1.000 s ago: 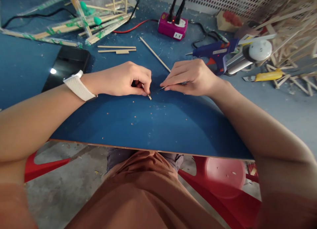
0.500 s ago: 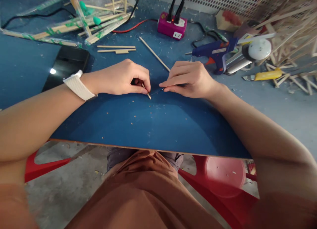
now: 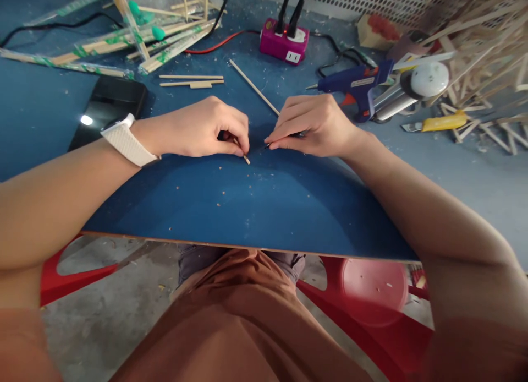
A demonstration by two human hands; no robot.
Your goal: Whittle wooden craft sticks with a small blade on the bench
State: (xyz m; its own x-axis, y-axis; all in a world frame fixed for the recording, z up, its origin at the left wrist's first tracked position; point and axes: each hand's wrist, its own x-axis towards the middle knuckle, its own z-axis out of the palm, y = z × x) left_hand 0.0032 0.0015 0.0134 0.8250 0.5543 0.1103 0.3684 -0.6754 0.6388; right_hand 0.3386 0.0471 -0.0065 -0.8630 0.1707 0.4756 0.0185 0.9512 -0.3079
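Near the middle of the table, my left hand (image 3: 225, 130) pinches a short wooden stick (image 3: 246, 159) between thumb and fingers. The end of the stick pokes out below the fingertips, close to the tabletop. A little to the right, my right hand (image 3: 311, 126) is closed around a thin dark tool (image 3: 268, 146). Only its tip shows past the fingers, so I cannot tell its kind. Stick and tool are apart. A longer wooden stick (image 3: 253, 87) lies behind my right hand, its near end hidden. Two thin sticks (image 3: 191, 77) and a short wooden piece (image 3: 201, 85) lie beyond my left hand.
A blue glue gun (image 3: 357, 85) and a yellow utility knife (image 3: 443, 122) lie on the right, by a heap of wooden strips (image 3: 490, 46). A purple power socket (image 3: 284, 43) stands at the back. Wrapped sticks (image 3: 177, 46) and a black phone (image 3: 111, 104) lie left.
My right hand has lifted slightly, and less of the dark tool shows past its fingers. The left hand keeps its pinch on the stick. The view has shifted a little.
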